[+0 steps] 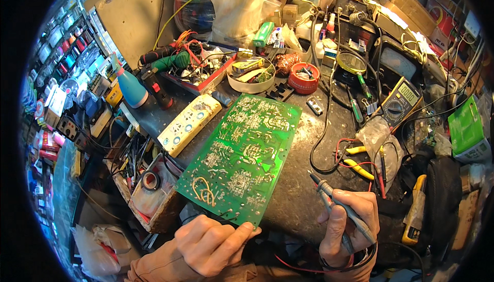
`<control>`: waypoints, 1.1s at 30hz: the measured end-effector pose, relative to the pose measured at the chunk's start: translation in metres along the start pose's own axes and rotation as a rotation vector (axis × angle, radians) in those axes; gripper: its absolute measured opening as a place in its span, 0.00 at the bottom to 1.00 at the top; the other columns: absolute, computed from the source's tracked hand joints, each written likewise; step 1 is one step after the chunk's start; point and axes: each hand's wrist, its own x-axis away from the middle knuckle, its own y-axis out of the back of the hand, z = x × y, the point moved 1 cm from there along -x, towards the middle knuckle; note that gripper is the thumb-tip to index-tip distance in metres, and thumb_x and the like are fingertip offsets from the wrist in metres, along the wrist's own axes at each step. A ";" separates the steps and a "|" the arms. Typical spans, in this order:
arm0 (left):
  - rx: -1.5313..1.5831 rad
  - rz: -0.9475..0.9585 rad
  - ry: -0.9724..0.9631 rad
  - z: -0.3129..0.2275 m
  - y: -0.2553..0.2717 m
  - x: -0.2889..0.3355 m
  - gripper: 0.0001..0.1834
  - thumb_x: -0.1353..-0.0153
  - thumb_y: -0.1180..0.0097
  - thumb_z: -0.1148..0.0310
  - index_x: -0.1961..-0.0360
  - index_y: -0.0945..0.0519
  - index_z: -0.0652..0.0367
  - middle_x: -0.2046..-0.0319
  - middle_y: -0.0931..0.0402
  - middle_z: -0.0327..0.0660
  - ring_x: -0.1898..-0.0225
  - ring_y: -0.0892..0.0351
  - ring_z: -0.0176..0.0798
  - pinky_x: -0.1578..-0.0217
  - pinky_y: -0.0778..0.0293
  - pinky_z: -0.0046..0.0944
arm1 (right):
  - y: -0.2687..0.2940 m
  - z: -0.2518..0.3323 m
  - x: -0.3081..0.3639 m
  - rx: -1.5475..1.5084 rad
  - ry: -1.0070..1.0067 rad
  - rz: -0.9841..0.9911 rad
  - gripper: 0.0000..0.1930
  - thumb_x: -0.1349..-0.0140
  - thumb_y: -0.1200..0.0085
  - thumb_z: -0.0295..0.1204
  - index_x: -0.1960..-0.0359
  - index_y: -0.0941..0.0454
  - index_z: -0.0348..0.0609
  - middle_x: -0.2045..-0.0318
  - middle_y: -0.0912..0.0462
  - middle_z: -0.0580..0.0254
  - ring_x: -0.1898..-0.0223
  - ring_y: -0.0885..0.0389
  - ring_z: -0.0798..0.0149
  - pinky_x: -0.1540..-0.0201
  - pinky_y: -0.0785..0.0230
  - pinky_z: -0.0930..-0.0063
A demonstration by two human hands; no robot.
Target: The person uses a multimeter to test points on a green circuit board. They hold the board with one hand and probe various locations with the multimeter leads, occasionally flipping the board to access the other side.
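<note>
A green circuit board (247,150) lies tilted across the bench, solder side up, with a looped tan wire (204,191) near its lower left. My left hand (213,243) grips the board's near corner, index finger along the edge and the other fingers curled. To the right of the board, my right hand (355,220) is closed around a pair of grey test probes (334,199). Their tips point up and left, apart from the board. Black and red leads loop around beneath that hand. Upper right of it, a yellow-framed multimeter (399,104) leans among cables.
A white power strip (189,125) sits left of the board. Behind are a red round tin (303,78), a bowl of parts (251,78) and a magnifier (351,63). Yellow-handled pliers (358,168) lie right. A parts box (152,192) with a tape roll stands left.
</note>
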 end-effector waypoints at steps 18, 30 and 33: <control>-0.309 -0.222 0.378 0.050 0.059 -0.053 0.09 0.35 0.27 0.74 0.66 0.18 0.63 0.71 0.31 0.41 0.78 0.30 0.36 0.78 0.36 0.35 | -0.011 0.007 0.006 -0.080 -0.113 -0.154 0.11 0.21 0.48 0.30 0.48 0.23 0.32 0.61 0.22 0.50 0.79 0.21 0.71 0.75 0.30 0.78; -0.105 -0.276 0.676 0.117 0.080 -0.038 0.12 0.28 0.39 0.75 0.70 0.26 0.62 0.73 0.38 0.29 0.70 0.45 0.25 0.69 0.46 0.30 | -0.009 0.004 -0.006 -0.093 0.019 -0.095 0.16 0.17 0.50 0.33 0.45 0.23 0.28 0.63 0.18 0.48 0.76 0.19 0.65 0.69 0.25 0.70; -0.010 -0.293 0.800 0.131 0.083 -0.033 0.14 0.24 0.39 0.71 0.70 0.25 0.58 0.74 0.39 0.24 0.71 0.47 0.21 0.70 0.51 0.29 | -0.012 0.004 -0.002 -0.067 -0.021 -0.074 0.16 0.17 0.50 0.33 0.43 0.23 0.27 0.63 0.19 0.49 0.75 0.20 0.65 0.69 0.25 0.71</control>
